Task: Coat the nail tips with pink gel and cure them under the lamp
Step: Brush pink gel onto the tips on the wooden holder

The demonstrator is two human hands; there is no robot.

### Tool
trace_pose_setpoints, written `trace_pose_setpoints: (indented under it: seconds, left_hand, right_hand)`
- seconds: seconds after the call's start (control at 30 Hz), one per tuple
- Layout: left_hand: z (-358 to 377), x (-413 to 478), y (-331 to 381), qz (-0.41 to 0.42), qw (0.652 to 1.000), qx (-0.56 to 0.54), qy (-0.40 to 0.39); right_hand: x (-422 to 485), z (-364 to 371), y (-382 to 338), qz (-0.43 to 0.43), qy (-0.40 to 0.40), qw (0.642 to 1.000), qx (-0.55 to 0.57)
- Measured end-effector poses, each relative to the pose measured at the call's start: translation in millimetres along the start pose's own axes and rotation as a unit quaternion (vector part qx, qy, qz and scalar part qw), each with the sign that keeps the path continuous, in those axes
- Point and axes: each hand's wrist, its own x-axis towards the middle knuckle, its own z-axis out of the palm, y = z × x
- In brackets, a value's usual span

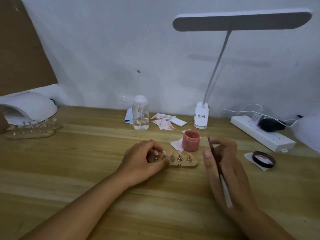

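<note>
Hiding the holder point(186, 163) end, left hand point(142, 161) grips; right hand point(238, 174) holds brush point(225, 189).

The wooden nail-tip holder strip point(183, 164) lies at frame centre on the wooden table point(86, 161); open round pink gel jar point(190, 141) just above-right of it; white domed curing lamp point(32, 106) far left; black round lid point(264, 159) right of the jar.

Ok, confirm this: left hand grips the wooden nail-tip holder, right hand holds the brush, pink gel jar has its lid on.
One detail is wrong: the head view shows the pink gel jar open, its lid lying off to its right. The left hand does grip the holder and the right hand holds the brush.
</note>
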Motion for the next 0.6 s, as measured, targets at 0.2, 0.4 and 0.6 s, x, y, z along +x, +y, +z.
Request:
trace_pose_setpoints:
  seconds: [0.2,0.4,0.6]
  left_hand:
    - [0.9,3.4,-1.3,0.001,0.998,-0.055,-0.001]
    - [5.9,5.3,1.5,0.035,0.999,-0.014,0.012]
    - [9.4,-1.2,6.6,0.092,0.988,0.086,0.088]
  right_hand:
    - [11.7,-5.4,-5.0,0.092,0.026,0.987,0.131]
    - [47.2,-10.9,-1.3,0.218,-0.003,0.952,0.215]
    - [82.8,-2.7,8.9,0.250,-0.051,0.962,0.093]
